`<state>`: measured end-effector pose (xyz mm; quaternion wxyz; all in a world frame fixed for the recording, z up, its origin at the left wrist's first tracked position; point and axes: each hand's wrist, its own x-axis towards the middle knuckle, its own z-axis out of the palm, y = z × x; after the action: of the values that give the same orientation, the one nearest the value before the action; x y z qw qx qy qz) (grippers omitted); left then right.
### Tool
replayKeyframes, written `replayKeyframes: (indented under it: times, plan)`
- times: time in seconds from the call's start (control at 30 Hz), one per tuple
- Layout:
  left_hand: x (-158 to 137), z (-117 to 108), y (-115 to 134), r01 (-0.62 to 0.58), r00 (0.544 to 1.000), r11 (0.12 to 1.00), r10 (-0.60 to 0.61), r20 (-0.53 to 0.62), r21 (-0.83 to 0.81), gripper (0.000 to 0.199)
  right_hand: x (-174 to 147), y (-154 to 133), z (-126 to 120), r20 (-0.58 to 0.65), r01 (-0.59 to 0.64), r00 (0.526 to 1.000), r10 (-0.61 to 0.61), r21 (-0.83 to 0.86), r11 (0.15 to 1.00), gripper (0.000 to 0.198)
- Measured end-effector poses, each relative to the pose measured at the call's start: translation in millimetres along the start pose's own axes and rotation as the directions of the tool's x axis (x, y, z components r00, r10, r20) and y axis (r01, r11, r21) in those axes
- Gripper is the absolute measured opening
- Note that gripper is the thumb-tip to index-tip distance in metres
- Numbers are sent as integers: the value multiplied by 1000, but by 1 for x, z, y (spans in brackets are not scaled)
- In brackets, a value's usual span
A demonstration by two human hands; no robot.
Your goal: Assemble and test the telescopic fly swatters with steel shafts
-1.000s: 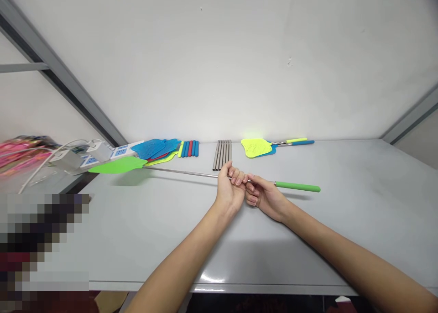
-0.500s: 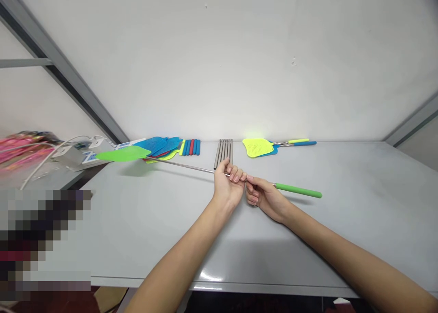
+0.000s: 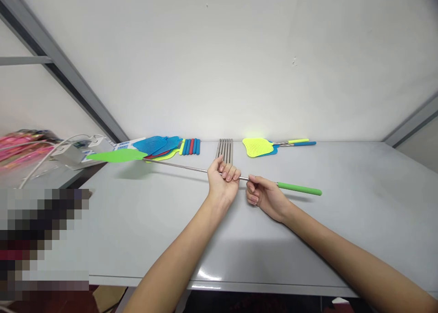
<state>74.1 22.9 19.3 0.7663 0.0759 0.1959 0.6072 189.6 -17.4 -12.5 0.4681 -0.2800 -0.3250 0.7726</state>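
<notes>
1. Left hand (image 3: 223,183): palm up, fingers curled over the green fly swatter's steel rod (image 3: 178,165). Right hand (image 3: 268,196) pinches the rod just short of the green grip (image 3: 299,189).
2. Swatter's held above the grey table (image 3: 171,249), green paddle (image 3: 118,155) out left.
3. Risk: smooth rod could slip or roll if the right pinch is light.
4. Risk: swinging the left wrist could knock the blue paddles (image 3: 150,145).
5. Pose: forearms angle inward, hands just apart.

One left hand (image 3: 223,181), one right hand (image 3: 265,195), one green flyswatter (image 3: 118,155), two other flyswatters (image 3: 257,148), six handles (image 3: 191,147) and about six metal rods (image 3: 224,149) showed; loose heads (image 3: 149,146) overlapped beyond counting.
</notes>
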Motion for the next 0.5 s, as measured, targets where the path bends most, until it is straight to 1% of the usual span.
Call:
replayKeyframes:
  times: [0.27,0.5]
  plan:
    - [-1,-1,2,67,992,996,-72,-101,-51,35,-1,2,0,1,22,1000,-22,-56,998,30]
    - [-1,-1,1,59,992,997,-63,-107,-39,34,-1,1,0,-11,22,1000,-23,-76,997,30]
